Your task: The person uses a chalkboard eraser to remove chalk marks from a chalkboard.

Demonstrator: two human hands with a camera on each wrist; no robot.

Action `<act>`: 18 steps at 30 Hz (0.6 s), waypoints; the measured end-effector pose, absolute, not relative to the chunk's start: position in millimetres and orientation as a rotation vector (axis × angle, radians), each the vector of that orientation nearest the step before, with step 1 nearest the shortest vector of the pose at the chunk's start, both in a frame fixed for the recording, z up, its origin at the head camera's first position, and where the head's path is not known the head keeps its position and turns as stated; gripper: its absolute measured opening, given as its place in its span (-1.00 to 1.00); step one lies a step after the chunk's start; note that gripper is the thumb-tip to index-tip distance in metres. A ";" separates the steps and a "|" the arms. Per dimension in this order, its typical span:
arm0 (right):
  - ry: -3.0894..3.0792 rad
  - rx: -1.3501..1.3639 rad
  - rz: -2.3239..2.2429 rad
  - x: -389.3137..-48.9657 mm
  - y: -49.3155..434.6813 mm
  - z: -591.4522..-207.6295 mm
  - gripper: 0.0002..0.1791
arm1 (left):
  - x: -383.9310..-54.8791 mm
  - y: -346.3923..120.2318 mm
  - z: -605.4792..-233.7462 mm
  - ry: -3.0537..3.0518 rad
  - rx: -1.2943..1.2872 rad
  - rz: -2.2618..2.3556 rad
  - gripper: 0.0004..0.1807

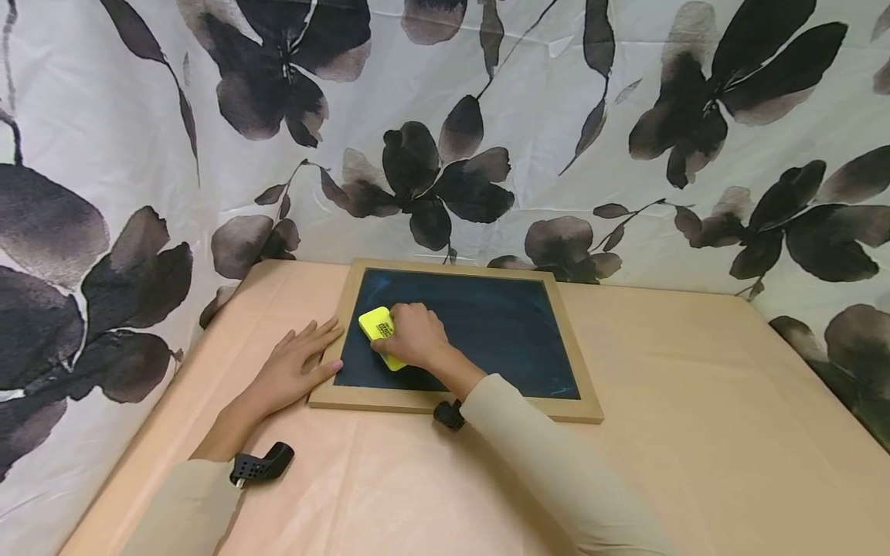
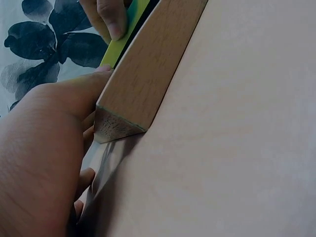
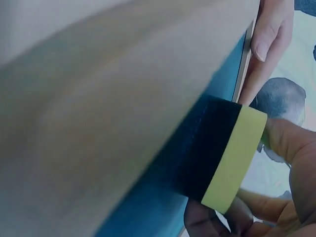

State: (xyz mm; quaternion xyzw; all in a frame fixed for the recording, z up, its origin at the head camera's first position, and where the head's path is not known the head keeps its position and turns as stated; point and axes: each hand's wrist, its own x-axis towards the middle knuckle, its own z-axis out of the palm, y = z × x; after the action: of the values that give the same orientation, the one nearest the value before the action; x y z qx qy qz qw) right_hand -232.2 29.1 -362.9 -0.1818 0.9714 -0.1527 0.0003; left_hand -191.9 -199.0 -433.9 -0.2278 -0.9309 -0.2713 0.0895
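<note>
A chalkboard (image 1: 480, 332) in a light wooden frame (image 1: 459, 401) lies on the table, its dark surface marked by faint pale smears. My right hand (image 1: 419, 336) grips a yellow eraser (image 1: 378, 323) near the board's left side, thumb on one edge and fingers on the other. In the right wrist view the eraser (image 3: 237, 158) shows a dark felt layer facing the board. My left hand (image 1: 295, 367) rests at the frame's left edge with its fingers spread and thumb on the wood. The left wrist view shows that thumb (image 2: 79, 91) beside the frame's corner (image 2: 118, 126).
A peach-coloured cover (image 1: 695, 432) spreads over the table around the board. Behind and to the left hangs a white cloth (image 1: 556, 85) with dark flower prints, close to the board's far edge. Each wrist wears a black camera (image 1: 267, 463).
</note>
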 end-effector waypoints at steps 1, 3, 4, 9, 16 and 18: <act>3.038 -0.589 -0.492 -233.1 28.9 -362.0 -0.37 | -192.4 -199.1 -433.5 -2.772 -0.678 -0.803 -0.30; 3.011 -0.627 -0.507 -234.6 29.7 -360.1 -0.34 | -193.1 -199.1 -432.7 -2.770 -0.681 -0.799 -0.30; 2.998 -0.641 -0.508 -235.2 30.3 -359.4 -0.32 | -193.5 -199.2 -432.3 -2.769 -0.683 -0.799 -0.29; 2.955 -0.655 -0.534 -235.9 34.1 -358.3 -0.27 | -195.2 -199.3 -432.4 -2.754 -0.695 -0.798 -0.30; 2.881 -0.726 -0.525 -236.4 39.5 -359.8 -0.28 | -194.6 -200.5 -435.4 -2.750 -0.691 -0.799 -0.31; 2.857 -0.748 -0.522 -237.1 41.3 -359.7 -0.29 | -194.4 -200.8 -435.2 -2.752 -0.686 -0.798 -0.31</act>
State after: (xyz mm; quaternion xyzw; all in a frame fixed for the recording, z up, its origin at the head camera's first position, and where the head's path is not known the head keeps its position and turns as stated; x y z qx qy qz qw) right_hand -237.1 41.3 -359.7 -0.2486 0.9503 -0.1737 0.0710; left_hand -194.4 -200.8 -435.2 -0.2317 -0.9296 -0.2695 0.0976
